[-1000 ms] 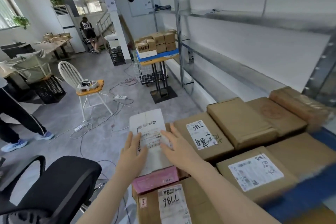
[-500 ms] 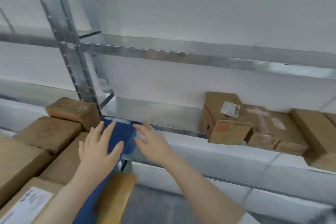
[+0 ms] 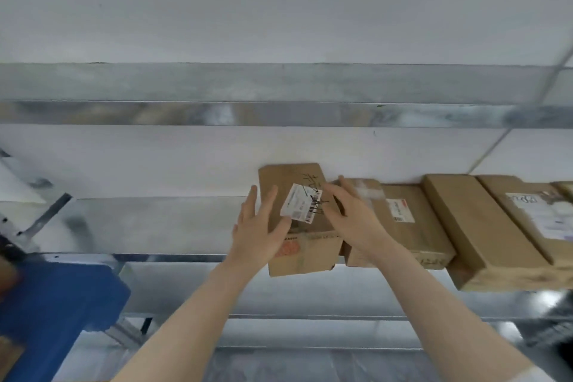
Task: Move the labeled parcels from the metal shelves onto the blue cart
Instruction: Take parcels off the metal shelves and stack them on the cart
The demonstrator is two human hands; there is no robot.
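Note:
A brown cardboard parcel [image 3: 291, 183] with a white label and black handwriting sits at the left end of a row on the metal shelf [image 3: 148, 223]. My left hand [image 3: 259, 229] lies over its left side with fingers spread. My right hand [image 3: 350, 217] rests on its right side, fingers apart, partly over the neighbouring parcel [image 3: 406, 223]. Neither hand has closed on the box. The blue cart [image 3: 59, 313] shows at the lower left edge.
More brown parcels [image 3: 471, 226] line the shelf to the right, one with a large white label [image 3: 539, 211]. An upper shelf beam [image 3: 279, 113] runs across above. A lower shelf level [image 3: 310, 332] lies beneath. The shelf left of the parcels is bare metal.
My view has swung from the cart to the shelf. Both hands left the parcels on the cart and have reached forward onto the leftmost parcel on the shelf.

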